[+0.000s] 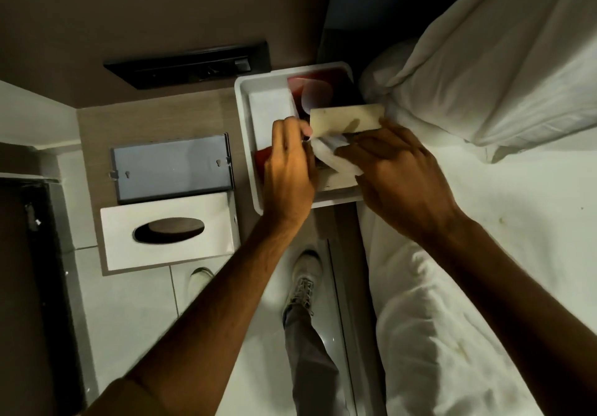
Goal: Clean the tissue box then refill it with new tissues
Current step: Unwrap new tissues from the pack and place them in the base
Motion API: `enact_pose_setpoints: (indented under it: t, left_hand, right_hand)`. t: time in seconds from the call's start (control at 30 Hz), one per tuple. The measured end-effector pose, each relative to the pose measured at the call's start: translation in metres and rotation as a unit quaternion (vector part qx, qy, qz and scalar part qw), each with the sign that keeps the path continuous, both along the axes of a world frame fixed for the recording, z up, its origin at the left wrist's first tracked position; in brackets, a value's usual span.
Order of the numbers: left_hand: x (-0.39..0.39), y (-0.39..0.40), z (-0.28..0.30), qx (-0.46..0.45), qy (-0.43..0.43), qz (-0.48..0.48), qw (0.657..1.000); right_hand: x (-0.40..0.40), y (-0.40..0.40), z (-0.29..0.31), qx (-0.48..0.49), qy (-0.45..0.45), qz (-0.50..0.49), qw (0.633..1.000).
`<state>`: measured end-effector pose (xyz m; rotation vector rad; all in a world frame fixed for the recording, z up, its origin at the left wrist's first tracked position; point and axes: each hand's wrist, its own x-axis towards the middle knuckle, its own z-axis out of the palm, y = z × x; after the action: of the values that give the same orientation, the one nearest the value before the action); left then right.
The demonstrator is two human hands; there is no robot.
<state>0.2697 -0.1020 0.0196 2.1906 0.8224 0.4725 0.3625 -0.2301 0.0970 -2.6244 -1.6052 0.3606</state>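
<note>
Over the white tray (pixel 245 144), both hands' fingers (pixel 361 144) pinch crumpled white tissue (pixel 336 160); the white tissue box (pixel 168 231) sits empty.

white tissue box (pixel 168 231), grey plate (pixel 172 168), white tray (pixel 245 131).

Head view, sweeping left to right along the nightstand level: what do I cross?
white tissue box cover with grey metal base plate just behind it → left hand → white tissue → right hand → bed sheet
</note>
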Motion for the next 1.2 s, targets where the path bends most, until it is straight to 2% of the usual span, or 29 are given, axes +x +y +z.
enact_pose_setpoints:
  t: [0.1,0.2,0.27,0.37,0.47,0.5,0.53,0.6,0.63,0.67,0.7,0.77,0.8,0.83,0.9,0.97,1.0,1.07,1.1,1.13,1.2]
  left_hand:
    - [-0.014,-0.014,-0.027,-0.067,0.054,0.030,0.996]
    - [-0.024,-0.026,-0.050,-0.139,0.119,0.005,0.983]
    - [-0.027,-0.025,-0.061,-0.183,0.118,-0.027,0.976]
    - [-0.041,-0.021,-0.066,-0.194,0.106,-0.042,0.974]
    - [-0.081,0.000,-0.058,-0.201,0.034,0.032,0.978]
    - [-0.096,0.012,-0.053,-0.260,0.003,0.076,0.963]
    - [-0.107,0.027,-0.046,-0.371,-0.025,0.134,0.919]
    - [-0.132,0.064,-0.028,-0.617,-0.090,0.210,0.753]
    - [-0.147,0.083,-0.021,-0.708,-0.127,0.196,0.667]
    - [-0.162,0.103,-0.014,-0.760,-0.152,0.168,0.609]
    - [-0.176,0.119,-0.008,-0.788,-0.184,0.143,0.569]
    - [-0.204,0.150,-0.002,-0.812,-0.242,0.118,0.518]
    - [-0.216,0.165,0.000,-0.811,-0.247,0.121,0.516]
    - [-0.224,0.180,0.000,-0.807,-0.233,0.117,0.530]
    - [-0.234,0.207,-0.001,-0.787,-0.190,0.112,0.577]
    - [-0.241,0.231,-0.011,-0.732,-0.148,0.144,0.650]
    - [-0.242,0.241,-0.017,-0.686,-0.118,0.159,0.700]
    - [-0.240,0.256,-0.034,-0.578,-0.046,0.168,0.798]
    - [-0.237,0.263,-0.046,-0.523,-0.002,0.171,0.835]
    - [-0.234,0.269,-0.058,-0.469,0.042,0.180,0.864]
    - [-0.226,0.278,-0.078,-0.389,0.111,0.197,0.893]
  right_hand:
    - [-0.009,-0.019,0.030,0.020,0.060,-0.032,0.997]
    - [-0.014,-0.037,0.053,-0.005,0.112,-0.066,0.992]
    - [-0.017,-0.041,0.057,-0.022,0.136,-0.071,0.988]
    - [-0.023,-0.034,0.056,-0.027,0.162,-0.068,0.984]
    - [-0.033,-0.008,0.059,0.008,0.207,-0.057,0.977]
    - [-0.038,0.004,0.060,0.032,0.239,-0.063,0.968]
    - [-0.041,0.016,0.063,0.053,0.281,-0.081,0.955]
    - [-0.052,0.048,0.063,0.087,0.391,-0.123,0.908]
    - [-0.059,0.066,0.060,0.109,0.450,-0.138,0.876]
    - [-0.065,0.083,0.055,0.134,0.500,-0.150,0.842]
    - [-0.072,0.097,0.048,0.153,0.536,-0.169,0.813]
    - [-0.088,0.127,0.025,0.154,0.572,-0.233,0.771]
    - [-0.096,0.141,0.010,0.147,0.576,-0.272,0.757]
    - [-0.105,0.154,-0.005,0.139,0.573,-0.305,0.748]
    - [-0.122,0.177,-0.034,0.134,0.563,-0.352,0.735]
    - [-0.136,0.197,-0.062,0.145,0.563,-0.386,0.716]
    - [-0.142,0.207,-0.076,0.149,0.561,-0.397,0.710]
    - [-0.148,0.221,-0.102,0.153,0.545,-0.409,0.716]
    - [-0.150,0.228,-0.115,0.151,0.530,-0.418,0.722]
    - [-0.151,0.234,-0.129,0.147,0.511,-0.433,0.728]
    - [-0.152,0.245,-0.153,0.134,0.464,-0.471,0.738]
